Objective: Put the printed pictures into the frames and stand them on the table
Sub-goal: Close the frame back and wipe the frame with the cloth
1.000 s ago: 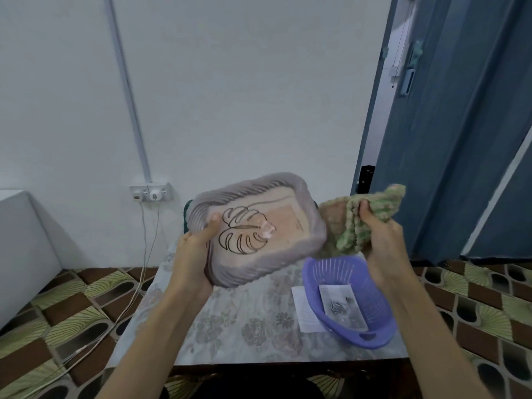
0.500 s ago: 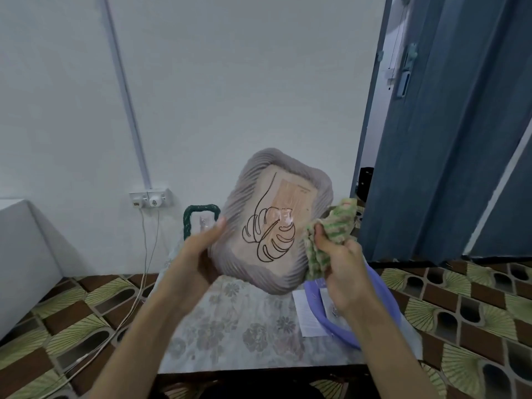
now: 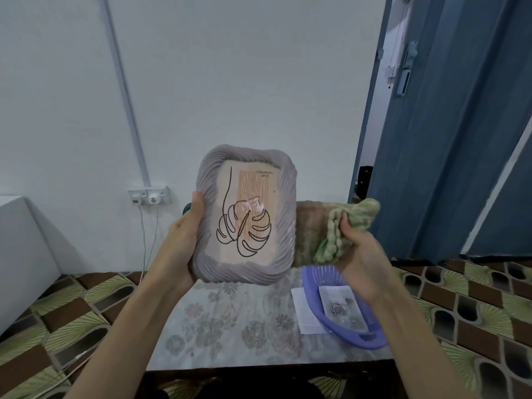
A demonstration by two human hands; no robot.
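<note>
My left hand (image 3: 184, 240) grips the left edge of a grey ribbed picture frame (image 3: 207, 197), held upright above the table with its front facing me. Inside it sits a beige print with a black line-drawn leaf (image 3: 244, 228). To the right of the frame, my right hand (image 3: 359, 249) is closed on a crumpled green cloth (image 3: 342, 223), apart from the glass. A printed picture (image 3: 341, 308) lies in the purple basket (image 3: 371, 338) on the table. A white sheet (image 3: 306, 315) lies partly under the basket.
The small table (image 3: 230, 326) has a floral cover and ends at a front edge near me. A wall socket (image 3: 149, 196) with hanging cables is at the left. A blue door (image 3: 449, 125) stands at the right. Patterned floor tiles surround the table.
The frame turned from lying sideways to upright in my left hand. My right hand brought the cloth against the frame's right side, then drew it away to the right.
</note>
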